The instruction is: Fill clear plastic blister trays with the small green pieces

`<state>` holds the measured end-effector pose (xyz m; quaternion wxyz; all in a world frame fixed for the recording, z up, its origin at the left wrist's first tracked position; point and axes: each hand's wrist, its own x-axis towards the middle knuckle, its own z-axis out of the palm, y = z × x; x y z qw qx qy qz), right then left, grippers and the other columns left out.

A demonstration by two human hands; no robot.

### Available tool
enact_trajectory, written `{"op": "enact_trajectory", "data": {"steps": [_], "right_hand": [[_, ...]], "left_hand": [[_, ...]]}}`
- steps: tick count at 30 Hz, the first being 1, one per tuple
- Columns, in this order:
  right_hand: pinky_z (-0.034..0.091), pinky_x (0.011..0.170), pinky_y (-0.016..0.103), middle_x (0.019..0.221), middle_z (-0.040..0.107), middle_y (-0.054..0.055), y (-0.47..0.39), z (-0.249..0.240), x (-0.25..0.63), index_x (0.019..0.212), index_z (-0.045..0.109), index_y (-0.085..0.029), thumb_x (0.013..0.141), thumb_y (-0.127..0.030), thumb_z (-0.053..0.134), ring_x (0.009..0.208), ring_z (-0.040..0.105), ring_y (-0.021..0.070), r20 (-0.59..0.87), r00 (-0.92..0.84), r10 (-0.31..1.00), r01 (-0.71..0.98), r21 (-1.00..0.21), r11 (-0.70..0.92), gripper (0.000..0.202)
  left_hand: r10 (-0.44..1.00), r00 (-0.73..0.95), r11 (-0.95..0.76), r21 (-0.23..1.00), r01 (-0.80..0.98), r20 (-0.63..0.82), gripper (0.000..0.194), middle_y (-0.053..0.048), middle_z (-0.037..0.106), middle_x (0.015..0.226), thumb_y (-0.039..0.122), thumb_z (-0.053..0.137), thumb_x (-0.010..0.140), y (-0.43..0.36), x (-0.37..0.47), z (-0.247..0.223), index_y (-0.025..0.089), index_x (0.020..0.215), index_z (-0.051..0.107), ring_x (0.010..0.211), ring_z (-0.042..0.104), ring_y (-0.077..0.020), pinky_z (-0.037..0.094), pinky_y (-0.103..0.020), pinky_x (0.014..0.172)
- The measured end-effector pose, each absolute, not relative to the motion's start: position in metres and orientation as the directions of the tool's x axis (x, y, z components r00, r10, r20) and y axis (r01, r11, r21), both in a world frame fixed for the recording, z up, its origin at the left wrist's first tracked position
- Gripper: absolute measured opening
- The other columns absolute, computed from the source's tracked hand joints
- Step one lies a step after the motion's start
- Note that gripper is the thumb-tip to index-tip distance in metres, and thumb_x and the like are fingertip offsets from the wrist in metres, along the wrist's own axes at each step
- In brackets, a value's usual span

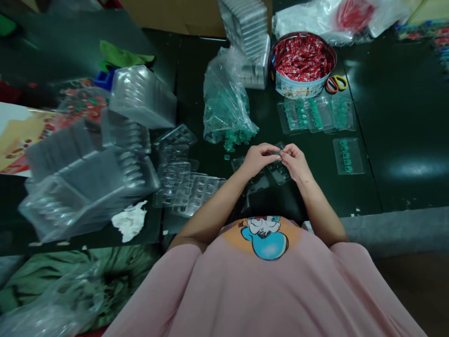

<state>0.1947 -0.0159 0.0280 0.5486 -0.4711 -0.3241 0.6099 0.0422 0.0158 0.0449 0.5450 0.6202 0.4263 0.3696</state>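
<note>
Both hands meet above a clear plastic tray (279, 172) near the table's front edge. The fingertips of my left hand (260, 159) are pinched together, facing those of my right hand (293, 160), also pinched. What lies between them is too small to make out. Just beyond my left hand, a clear bag (224, 100) of green pieces lies with its mouth toward me, and some green pieces (238, 138) spill out. Clear trays holding rows of green pieces (315, 114) lie to the right, with another filled tray (347, 156) nearer.
A round tin (300, 86) of red packets stands at the back, beside scissors (336, 83). Stacked clear trays (145, 96) and loose packaging (87, 178) crowd the left. A crumpled white tissue (129, 221) lies near the front edge. Tall clear trays (250, 32) stand behind the bag.
</note>
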Motion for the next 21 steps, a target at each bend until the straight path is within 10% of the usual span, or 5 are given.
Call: {"op": "enact_trajectory", "data": {"steps": [21], "right_hand": [[0.043, 0.071, 0.028, 0.074, 0.06, -0.003, -0.021, -0.004, 0.23, 0.083, 0.057, -0.021, 0.078, -0.034, 0.063, 0.069, 0.055, 0.0124, -0.084, 0.107, 0.991, 0.095, -0.991, -0.094, 0.015]], "left_hand": [[0.931, 0.364, -0.252, 0.793, 0.555, 0.042, 0.019, -0.007, 0.067, 0.093, 0.016, 0.07, 0.079, -0.007, 0.062, -0.007, 0.018, 0.098, 0.072, 0.084, 0.061, -0.0183, 0.046, -0.031, 0.083]]}}
